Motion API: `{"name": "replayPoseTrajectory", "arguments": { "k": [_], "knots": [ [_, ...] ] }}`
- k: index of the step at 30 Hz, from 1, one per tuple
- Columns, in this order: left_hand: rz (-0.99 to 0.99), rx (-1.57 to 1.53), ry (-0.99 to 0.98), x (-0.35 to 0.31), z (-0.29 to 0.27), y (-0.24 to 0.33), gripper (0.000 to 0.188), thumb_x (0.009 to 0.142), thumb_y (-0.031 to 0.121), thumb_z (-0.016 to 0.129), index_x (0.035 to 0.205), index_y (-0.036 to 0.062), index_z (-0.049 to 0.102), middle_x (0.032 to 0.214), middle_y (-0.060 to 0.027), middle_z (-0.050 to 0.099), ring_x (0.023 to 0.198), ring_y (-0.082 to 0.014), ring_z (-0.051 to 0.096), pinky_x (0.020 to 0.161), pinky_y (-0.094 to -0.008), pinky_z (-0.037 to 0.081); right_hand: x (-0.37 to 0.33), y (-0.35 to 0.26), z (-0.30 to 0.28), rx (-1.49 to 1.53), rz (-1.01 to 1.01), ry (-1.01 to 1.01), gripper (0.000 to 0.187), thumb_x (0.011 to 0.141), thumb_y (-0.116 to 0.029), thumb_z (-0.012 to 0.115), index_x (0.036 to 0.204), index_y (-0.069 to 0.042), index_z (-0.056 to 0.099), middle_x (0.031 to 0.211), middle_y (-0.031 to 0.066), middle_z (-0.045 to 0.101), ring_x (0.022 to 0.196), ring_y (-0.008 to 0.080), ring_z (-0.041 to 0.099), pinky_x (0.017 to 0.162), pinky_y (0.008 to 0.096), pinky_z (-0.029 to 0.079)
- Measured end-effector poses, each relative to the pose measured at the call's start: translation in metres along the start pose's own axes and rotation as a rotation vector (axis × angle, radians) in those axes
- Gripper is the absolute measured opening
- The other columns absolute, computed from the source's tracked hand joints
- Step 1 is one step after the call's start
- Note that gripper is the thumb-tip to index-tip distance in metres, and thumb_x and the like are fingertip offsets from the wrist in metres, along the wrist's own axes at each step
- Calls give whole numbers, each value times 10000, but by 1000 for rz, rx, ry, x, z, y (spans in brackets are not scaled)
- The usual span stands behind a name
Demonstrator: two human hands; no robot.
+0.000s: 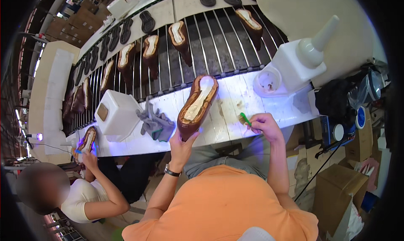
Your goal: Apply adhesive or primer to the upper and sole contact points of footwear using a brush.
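Note:
My left hand (182, 150) is closed around one end of a brown shoe upper (188, 122), held sole side up over the bench edge. A pale strip runs down the middle of its underside, with a brown border around it. In my right hand (265, 126) a small green-handled brush (245, 119) is pinched between the fingers, apart from the upper and just above the bench. The brush's bristles are hard to make out. Nearby on the right, a small clear cup (269, 81) sits against a white squeeze bottle (290, 66).
Across the white bench (229, 102) runs a metal-bar rack (210, 43) bearing several brown uppers and black soles (147, 22). Grey gloves (155, 122) lie beside a white container (118, 114). At left, a co-worker's hand (89, 159) holds another upper (88, 139). Cardboard boxes (336, 190) stand lower right.

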State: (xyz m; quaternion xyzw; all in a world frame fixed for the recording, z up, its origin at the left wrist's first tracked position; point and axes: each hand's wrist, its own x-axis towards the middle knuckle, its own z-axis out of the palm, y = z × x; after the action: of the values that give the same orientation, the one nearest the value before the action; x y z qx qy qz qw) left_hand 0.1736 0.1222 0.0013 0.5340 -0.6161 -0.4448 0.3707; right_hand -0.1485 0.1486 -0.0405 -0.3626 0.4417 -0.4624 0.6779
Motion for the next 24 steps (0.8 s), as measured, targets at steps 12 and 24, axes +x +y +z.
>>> {"name": "replayPoseTrajectory", "arguments": {
  "k": [12,24],
  "knots": [
    [483,874,-143,-21,47,-7,1036,527,158,847,1419,-31,355,1448,-228,391,1341,-368,390,1101,-454,326,-5,10,-41,-271,-323,942,147,861,-56,667,986,15,697,760,1,638,639,48,509,578,199,398],
    [464,757,-150,-14,36,1,1057,527,153,855,1423,-48,331,1450,-240,378,1355,-360,370,1100,-459,329,-7,6,-31,-455,-343,979,189,849,-96,693,1002,16,694,795,53,672,736,93,569,691,252,469]
  ]
}}
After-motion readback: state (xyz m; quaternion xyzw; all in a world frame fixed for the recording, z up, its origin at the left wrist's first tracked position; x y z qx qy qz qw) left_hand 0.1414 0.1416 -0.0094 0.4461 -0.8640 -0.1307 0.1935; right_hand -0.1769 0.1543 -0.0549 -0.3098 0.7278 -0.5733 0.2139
